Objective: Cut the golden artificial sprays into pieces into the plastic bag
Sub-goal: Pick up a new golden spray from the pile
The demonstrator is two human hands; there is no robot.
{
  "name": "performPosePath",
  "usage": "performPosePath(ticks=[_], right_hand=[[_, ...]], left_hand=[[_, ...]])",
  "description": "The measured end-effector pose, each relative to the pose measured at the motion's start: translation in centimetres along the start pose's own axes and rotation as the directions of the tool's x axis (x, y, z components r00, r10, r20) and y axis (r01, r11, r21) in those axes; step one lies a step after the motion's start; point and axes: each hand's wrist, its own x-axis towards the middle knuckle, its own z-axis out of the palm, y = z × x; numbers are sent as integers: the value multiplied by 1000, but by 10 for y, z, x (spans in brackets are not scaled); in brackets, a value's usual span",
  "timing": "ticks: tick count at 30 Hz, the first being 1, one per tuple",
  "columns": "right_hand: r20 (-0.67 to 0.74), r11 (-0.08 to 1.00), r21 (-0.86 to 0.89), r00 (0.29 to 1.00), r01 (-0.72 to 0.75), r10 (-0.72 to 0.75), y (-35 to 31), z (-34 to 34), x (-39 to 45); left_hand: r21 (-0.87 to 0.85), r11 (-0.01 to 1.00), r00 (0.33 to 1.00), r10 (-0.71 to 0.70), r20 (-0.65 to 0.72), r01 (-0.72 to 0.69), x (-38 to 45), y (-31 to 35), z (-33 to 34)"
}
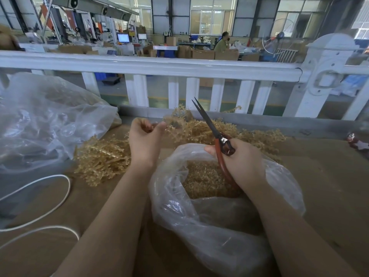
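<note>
My left hand (144,141) is raised over the table with its fingers curled around the stem end of a golden spray (180,119) that reaches off to the right. My right hand (242,159) grips red-handled scissors (216,134), blades nearly closed and pointing up and away. Below both hands lies an open clear plastic bag (215,214) holding cut golden pieces (203,179). Loose golden sprays form a pile (101,159) left of the bag and another behind it.
A large clear bag (40,120) with more golden material lies at the left. White cord (50,198) loops over the brown cardboard-covered table (329,186). A white railing (179,68) borders the far edge. A small red figure (357,142) sits at the right.
</note>
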Motion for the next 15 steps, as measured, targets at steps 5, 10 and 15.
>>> performPosePath(ticks=[5, 10, 15], right_hand=[[-36, 990, 135, 998, -52, 57, -1, -2, 0], [66, 888, 443, 992, -125, 107, -4, -6, 3], [121, 764, 630, 990, -135, 76, -4, -11, 4]], left_hand=[[-443, 848, 952, -212, 220, 291, 3, 15, 2], [-428, 818, 908, -251, 335, 384, 0, 22, 8], [-282, 919, 898, -141, 418, 275, -9, 23, 16]])
